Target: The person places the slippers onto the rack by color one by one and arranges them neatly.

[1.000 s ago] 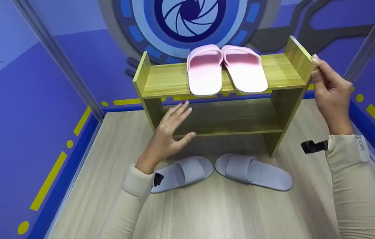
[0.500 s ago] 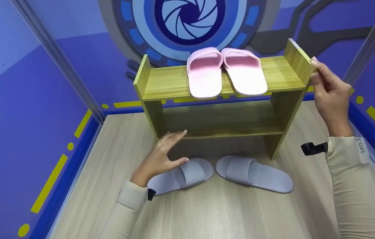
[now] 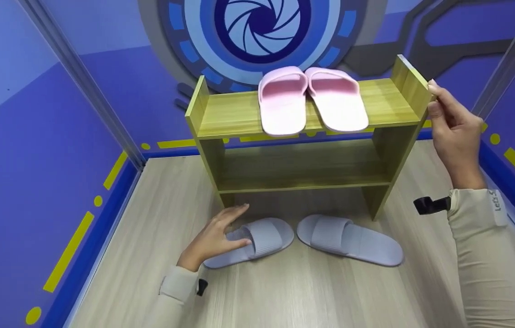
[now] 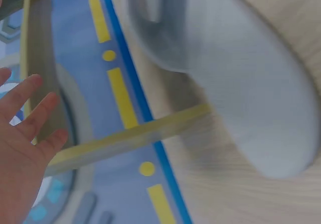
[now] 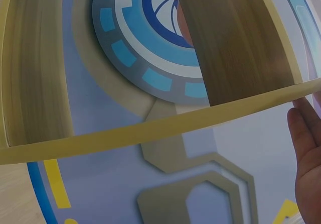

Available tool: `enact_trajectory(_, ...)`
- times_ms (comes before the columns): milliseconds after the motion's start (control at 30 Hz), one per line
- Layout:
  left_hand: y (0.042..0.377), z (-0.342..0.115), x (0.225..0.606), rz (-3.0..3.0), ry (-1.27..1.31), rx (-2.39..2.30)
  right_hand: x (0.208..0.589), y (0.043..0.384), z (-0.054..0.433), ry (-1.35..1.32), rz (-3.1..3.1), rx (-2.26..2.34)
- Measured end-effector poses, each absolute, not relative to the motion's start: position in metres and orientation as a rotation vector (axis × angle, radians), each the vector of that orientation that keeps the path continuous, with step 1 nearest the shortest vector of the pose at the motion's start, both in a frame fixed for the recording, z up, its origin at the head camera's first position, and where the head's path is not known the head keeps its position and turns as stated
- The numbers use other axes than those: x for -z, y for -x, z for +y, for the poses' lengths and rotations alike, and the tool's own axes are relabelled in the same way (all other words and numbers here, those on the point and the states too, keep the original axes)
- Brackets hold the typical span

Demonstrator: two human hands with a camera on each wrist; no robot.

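Observation:
In the head view my left hand (image 3: 214,237) is over the heel part of the left grey slipper (image 3: 266,234), fingers spread and thumb apart. In the left wrist view this slipper (image 4: 251,83) looms large and blurred beside the spread fingers (image 4: 30,101). Its partner, the right grey slipper (image 3: 357,241), lies on the floor with its toe turned inward. My right hand (image 3: 457,132) holds the upper front edge of the side panel (image 3: 412,93) of a wooden shoe rack (image 3: 303,187). In the right wrist view, fingers (image 5: 303,133) meet the panel's outer side.
Two pink slippers (image 3: 283,111) stand side by side on the rack's top shelf (image 3: 230,109), heels toward me. Below it is a lower shelf (image 3: 303,164). Blue patterned walls (image 3: 79,173) enclose the wood-look floor (image 3: 293,296) behind and at both sides.
My left hand has come down and toward me, from in front of the lower shelf to the left grey slipper. The right hand keeps its place on the rack.

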State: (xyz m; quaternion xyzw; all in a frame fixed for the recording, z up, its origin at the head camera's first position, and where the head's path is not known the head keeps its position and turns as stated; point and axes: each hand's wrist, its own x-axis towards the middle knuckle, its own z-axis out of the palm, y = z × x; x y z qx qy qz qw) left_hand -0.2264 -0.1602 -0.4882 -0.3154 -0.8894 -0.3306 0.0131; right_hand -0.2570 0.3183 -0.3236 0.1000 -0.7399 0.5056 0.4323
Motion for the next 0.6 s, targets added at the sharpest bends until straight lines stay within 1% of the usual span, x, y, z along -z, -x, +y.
enact_trajectory(167,0.225,-0.169,0.503,-2.822,0.943,1.141,0.328,0.262,0.323,-0.257,-1.838,-1.246)
enact_trajectory(333,0.226,-0.178,0.518,-2.884,0.9,1.125,0.329,0.263,0.323,-0.254,-1.814,-1.26)
enact_trajectory(600,0.228,-0.192,0.541,-2.913,0.891,1.1,0.322,0.256,0.316,-0.246,-1.833,-1.296)
